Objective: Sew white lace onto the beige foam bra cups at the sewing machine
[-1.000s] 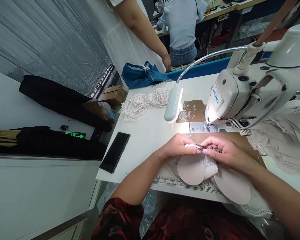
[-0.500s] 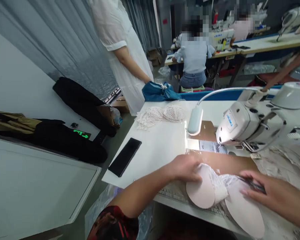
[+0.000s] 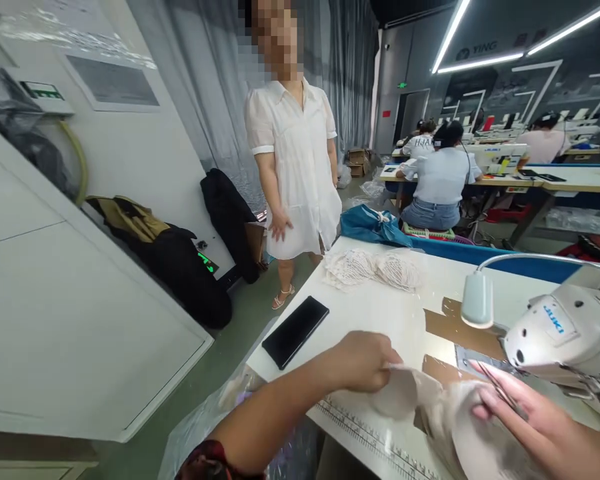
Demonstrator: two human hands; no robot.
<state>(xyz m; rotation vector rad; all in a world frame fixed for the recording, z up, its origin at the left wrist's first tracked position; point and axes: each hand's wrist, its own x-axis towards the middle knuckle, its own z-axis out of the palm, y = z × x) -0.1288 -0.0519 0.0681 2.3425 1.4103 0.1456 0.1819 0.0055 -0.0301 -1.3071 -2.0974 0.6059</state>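
A pair of pale bra cups [image 3: 396, 395], joined in the middle by thin fabric, hangs between my hands over the table's front edge. My left hand [image 3: 363, 363] pinches the upper edge of the left cup. My right hand [image 3: 525, 417] has its fingers at the right cup [image 3: 473, 437] and also holds slim, pointed thread snips [image 3: 500, 390], partly hidden in the palm. The cups are smeared by motion. Just beyond my right hand stands the white sewing machine [image 3: 550, 330], its needle area partly hidden.
On the white table [image 3: 375, 327] lie a black phone [image 3: 296, 331] and a stack of lace cups [image 3: 373, 269]. A lamp [image 3: 477, 300] hangs near the machine. A person in white [image 3: 300, 167] stands beyond the table; others sit at machines behind. A blue cloth bundle [image 3: 375, 225] lies at the far edge.
The camera view has tilted up and turned left. The cups have been turned over and lifted between my hands. The snips now point up from my right hand. The person in white now faces this way.
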